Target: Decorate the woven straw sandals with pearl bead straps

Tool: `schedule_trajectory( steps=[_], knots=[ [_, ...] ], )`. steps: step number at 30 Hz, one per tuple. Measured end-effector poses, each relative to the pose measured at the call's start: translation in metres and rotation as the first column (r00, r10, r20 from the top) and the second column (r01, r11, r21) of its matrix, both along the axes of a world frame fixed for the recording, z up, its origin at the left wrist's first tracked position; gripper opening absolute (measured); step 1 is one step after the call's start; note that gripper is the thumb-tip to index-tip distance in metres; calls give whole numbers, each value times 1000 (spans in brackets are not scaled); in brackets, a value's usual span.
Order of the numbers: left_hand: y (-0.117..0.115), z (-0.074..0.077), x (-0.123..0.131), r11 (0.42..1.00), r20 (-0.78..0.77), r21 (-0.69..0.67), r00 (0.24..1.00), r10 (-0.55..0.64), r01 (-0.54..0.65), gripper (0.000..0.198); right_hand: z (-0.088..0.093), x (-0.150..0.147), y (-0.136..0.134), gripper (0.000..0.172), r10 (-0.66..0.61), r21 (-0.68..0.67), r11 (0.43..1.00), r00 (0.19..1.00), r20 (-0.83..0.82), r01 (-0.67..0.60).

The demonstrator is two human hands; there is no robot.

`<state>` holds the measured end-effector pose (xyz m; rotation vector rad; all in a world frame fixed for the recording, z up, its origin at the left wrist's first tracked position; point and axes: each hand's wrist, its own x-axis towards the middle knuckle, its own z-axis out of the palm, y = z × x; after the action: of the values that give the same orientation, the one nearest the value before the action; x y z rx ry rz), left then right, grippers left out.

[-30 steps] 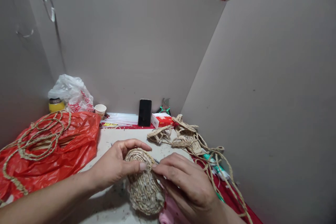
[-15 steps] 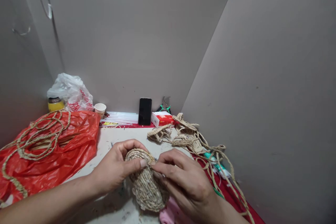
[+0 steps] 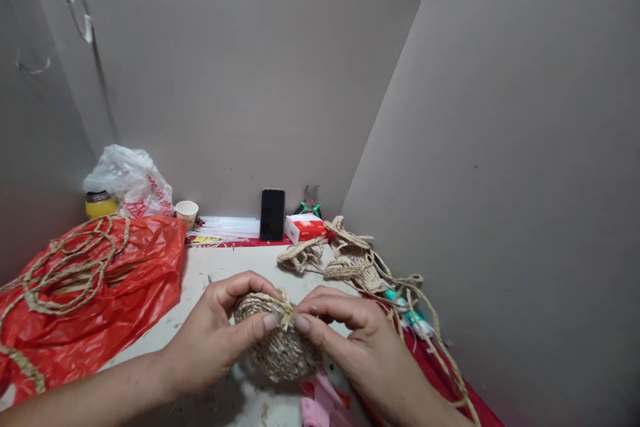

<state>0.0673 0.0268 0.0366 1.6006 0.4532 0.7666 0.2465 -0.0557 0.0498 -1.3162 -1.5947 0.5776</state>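
A small oval piece of woven straw rope (image 3: pixel 286 355), made of tight braided rows, is held up over the white tabletop (image 3: pixel 200 280). My left hand (image 3: pixel 224 325) grips its upper left edge, thumb on the near face and fingers behind. At the upper right edge, my right hand (image 3: pixel 356 337) pinches with thumb and forefinger beside a tuft of pale straw ends (image 3: pixel 287 315). Whether a thin tool is between those fingertips is hidden. Below the right hand lies a pink item (image 3: pixel 320 403), partly covered.
Braided straw cord (image 3: pixel 70 267) is heaped on a red plastic bag (image 3: pixel 155 273) at left. More woven straw pieces (image 3: pixel 350 260) lie at right. Along the back stand a paper cup (image 3: pixel 187 213), a phone (image 3: pixel 273 215), a red-white box (image 3: pixel 305 229) and green-handled pliers (image 3: pixel 310 203).
The woven piece has tipped so that its lower end sits higher and looks shorter. My right thumb has come up to the edge, and pale straw ends now show between my hands.
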Motion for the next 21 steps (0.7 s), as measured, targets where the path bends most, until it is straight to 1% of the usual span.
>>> schedule_trajectory(
  steps=[2, 4, 7, 10, 12, 14, 15, 16, 18, 19, 20, 21],
  knots=[
    [-2, -1, 0, 998, -19, 57, 999, 29, -28, 8, -2, -3, 0, 16, -16, -24, 1000, 1000, -25, 16],
    [-2, -3, 1, 996, -32, 81, 998, 51, -49, 7, -6, -4, 0, 16, -43, -36, 998, 999, -24, 42],
    [1, -5, 2, 997, -43, 53, 997, 58, -56, 8, -7, -2, 1, 16, -41, -54, 998, 999, -14, 41],
    [8, -4, 3, 995, -41, -4, 994, 103, -103, 13, 1, 6, 4, 19, -99, -15, 995, 995, -9, 99],
    [15, -3, 3, 982, -36, -38, 982, 183, -185, 15, 9, 13, 7, 25, -171, 28, 985, 985, 30, 170],
    [24, -2, 3, 962, -11, -69, 964, 265, -265, 17, 14, 22, 9, 29, -202, 26, 979, 965, 168, 201],
    [29, -3, 3, 952, 8, -89, 956, 293, -291, 19, 14, 27, 9, 28, -201, 8, 978, 937, 284, 208],
    [33, -3, 3, 945, 30, -110, 949, 313, -308, 21, 13, 32, 8, 26, -189, -19, 976, 886, 424, 217],
    [41, -6, 4, 935, 63, -145, 940, 334, -323, 24, 7, 41, 0, 21, -126, -72, 969, 723, 679, 236],
    [44, -7, 4, 931, 75, -156, 936, 345, -330, 25, 3, 45, -6, 20, -87, -97, 964, 642, 761, 246],
    [46, -8, 5, 927, 83, -162, 931, 354, -338, 25, -2, 48, -13, 19, -54, -118, 961, 590, 806, 249],
    [47, -9, 5, 924, 91, -165, 927, 363, -345, 25, -6, 50, -20, 18, -31, -139, 957, 567, 823, 255]
  ],
)
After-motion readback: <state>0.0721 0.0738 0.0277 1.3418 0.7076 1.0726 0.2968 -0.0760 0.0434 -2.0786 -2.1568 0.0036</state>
